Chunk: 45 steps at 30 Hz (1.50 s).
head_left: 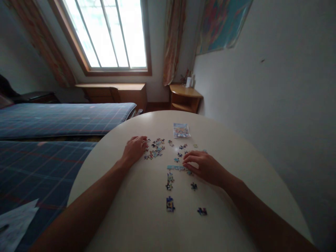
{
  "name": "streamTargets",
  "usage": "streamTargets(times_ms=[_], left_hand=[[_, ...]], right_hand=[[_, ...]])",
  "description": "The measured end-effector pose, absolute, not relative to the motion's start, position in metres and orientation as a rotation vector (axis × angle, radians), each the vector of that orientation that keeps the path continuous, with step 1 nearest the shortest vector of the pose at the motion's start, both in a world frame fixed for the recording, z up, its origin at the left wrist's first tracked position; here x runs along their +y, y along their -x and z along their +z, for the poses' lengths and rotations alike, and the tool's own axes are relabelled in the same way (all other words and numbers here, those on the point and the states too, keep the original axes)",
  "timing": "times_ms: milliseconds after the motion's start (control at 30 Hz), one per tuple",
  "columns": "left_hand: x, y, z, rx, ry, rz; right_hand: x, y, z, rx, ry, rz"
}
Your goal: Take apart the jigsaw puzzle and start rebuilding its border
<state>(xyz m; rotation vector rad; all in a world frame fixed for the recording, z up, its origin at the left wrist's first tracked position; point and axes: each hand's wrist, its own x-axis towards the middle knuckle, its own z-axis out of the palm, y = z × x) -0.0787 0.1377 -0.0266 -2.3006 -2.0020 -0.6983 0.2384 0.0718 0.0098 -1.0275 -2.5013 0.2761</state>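
On a round cream table (147,217) lie several small jigsaw pieces. My left hand (134,148) rests palm down at the left edge of a loose pile of pieces (156,148), fingers curled and touching it. My right hand (203,166) lies palm down, fingers bent, with its fingertips on the right end of a joined strip of pieces (176,168). Whether either hand holds a piece is hidden. A small picture card (181,130) lies beyond the pile. Separate pieces sit nearer me: one (170,204) and another (202,211).
A bed with a blue plaid cover (52,122) stands to the left, close to the table. A white wall (262,98) runs along the right. At the back are a window (110,35), a wooden desk (115,91) and a corner shelf (185,98).
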Motion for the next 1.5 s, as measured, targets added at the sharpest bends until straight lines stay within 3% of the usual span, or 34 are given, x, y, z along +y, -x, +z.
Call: streamTargets(times_ms=[133, 433, 967, 1500], left_hand=[[0.132, 0.092, -0.014, -2.104, 2.204, -0.677], [0.114, 0.107, 0.007, -2.316, 2.381, -0.212], [0.138, 0.121, -0.011, -2.471, 2.363, -0.711], [0.131, 0.124, -0.011, -2.387, 2.421, -0.590]], right_hand=[[0.073, -0.241, 0.009, -2.496, 1.030, 0.278], [0.077, -0.244, 0.007, -2.499, 1.051, 0.248], [0.076, -0.246, 0.008, -2.495, 1.061, 0.231], [0.076, -0.247, 0.011, -2.494, 1.070, 0.227]])
